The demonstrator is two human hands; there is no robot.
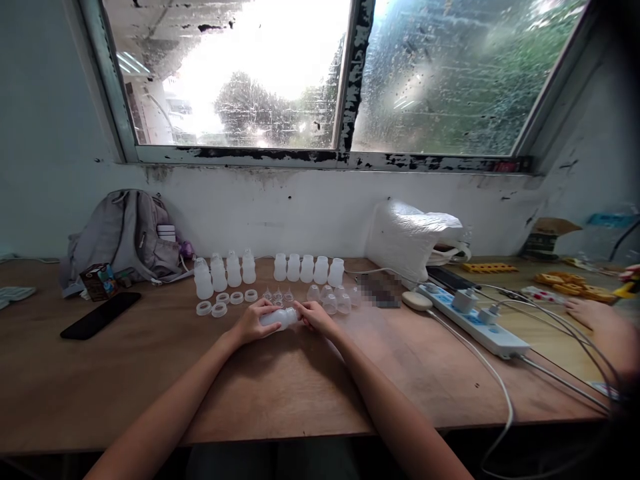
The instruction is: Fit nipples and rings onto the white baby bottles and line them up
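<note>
A translucent white baby bottle point(278, 319) lies tilted on its side between my hands, just above the table. My left hand point(254, 323) is wrapped round its body. The fingers of my right hand point(314, 316) are closed at its top end, and what exactly they pinch there is partly hidden. Behind my left hand lie several white collar rings point(219, 309) and a few clear teats point(278, 295). Beyond my right hand stand several clear domed caps point(329, 301). Several bottles with tops point(233, 269) and several open bottles point(307, 269) stand in rows behind.
At left are a grey backpack point(125, 233), a small brown carton point(100, 281) and a black phone point(101, 316). A power strip point(475, 323) with cables, a round white device point(417, 301) and a white bag point(405, 240) lie at right. Another person's hand point(590, 313) is near yellow parts point(575, 287).
</note>
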